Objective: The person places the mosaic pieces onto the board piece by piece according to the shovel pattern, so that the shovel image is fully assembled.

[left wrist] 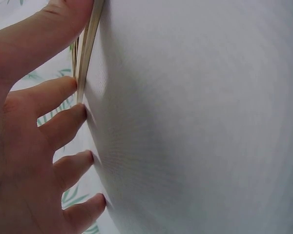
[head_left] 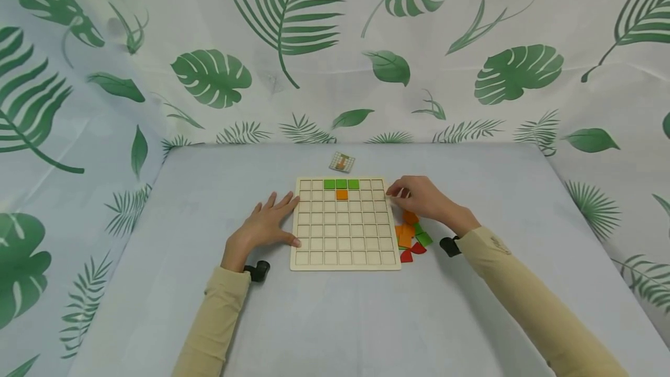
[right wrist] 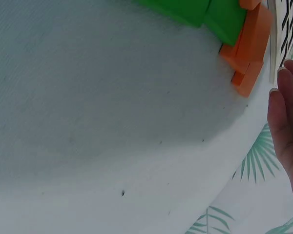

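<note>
A pale grid board [head_left: 345,265] lies flat on the table. Its top row bears several green squares [head_left: 341,184], with one orange square [head_left: 342,195] just below. Along the board's left edge my left hand [head_left: 266,227] rests with fingers spread, thumb and index finger touching the rim; the left wrist view shows the hand [left wrist: 34,126] against that edge. My right hand [head_left: 421,196] is at the upper right edge, fingers loosely bent, fingertips close to the rim. No piece shows in it. In the right wrist view only part of that hand [right wrist: 288,112] is visible.
Loose orange pieces [head_left: 405,235], green pieces [head_left: 424,239] and red pieces [head_left: 418,248] lie heaped beside the board's right edge. A small patterned card [head_left: 342,162] lies behind the board. Leaf-printed cloth [head_left: 387,68] rises at the back and sides.
</note>
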### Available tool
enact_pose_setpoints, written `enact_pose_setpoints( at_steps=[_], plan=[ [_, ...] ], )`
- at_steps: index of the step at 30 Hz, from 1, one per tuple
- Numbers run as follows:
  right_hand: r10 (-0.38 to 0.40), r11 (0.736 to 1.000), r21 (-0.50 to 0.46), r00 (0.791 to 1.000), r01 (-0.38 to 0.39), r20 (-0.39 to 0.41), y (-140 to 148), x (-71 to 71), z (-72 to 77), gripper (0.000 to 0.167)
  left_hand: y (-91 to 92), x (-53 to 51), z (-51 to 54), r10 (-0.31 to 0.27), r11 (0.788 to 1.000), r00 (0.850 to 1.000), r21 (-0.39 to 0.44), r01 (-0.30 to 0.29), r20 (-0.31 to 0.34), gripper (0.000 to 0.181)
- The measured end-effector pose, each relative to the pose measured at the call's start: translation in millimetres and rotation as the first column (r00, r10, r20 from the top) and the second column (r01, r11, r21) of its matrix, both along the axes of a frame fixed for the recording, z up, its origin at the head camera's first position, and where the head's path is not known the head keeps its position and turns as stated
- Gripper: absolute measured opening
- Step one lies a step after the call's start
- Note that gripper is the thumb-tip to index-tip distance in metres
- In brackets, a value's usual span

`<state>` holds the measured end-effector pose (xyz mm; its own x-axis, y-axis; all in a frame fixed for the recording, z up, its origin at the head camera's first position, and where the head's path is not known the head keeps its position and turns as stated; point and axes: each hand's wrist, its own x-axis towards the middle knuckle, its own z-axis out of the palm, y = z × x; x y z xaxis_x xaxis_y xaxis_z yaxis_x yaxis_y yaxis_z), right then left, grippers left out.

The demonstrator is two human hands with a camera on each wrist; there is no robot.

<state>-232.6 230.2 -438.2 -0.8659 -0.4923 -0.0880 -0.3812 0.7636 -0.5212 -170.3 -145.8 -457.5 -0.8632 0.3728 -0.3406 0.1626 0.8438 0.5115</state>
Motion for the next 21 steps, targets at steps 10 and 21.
enact_pose_setpoints(
  at_steps=[10, 21],
  plan=[
    [-0.045, 0.998, 0.037, 0.999, 0.044, 0.021, 18, 2.5, -1.8, 0.021, 1.5, 0.2, 2.2, -0.008, 1.000, 1.000, -0.016, 0.008, -0.007, 0.107],
    [-0.041, 0.997, 0.066, 0.998, 0.037, 0.053, 29, 3.8, -5.0, 0.023, 1.1, 0.5, 2.4, -0.003, 1.000, 1.000, -0.008, 0.003, 0.011, 0.107]
  ],
)
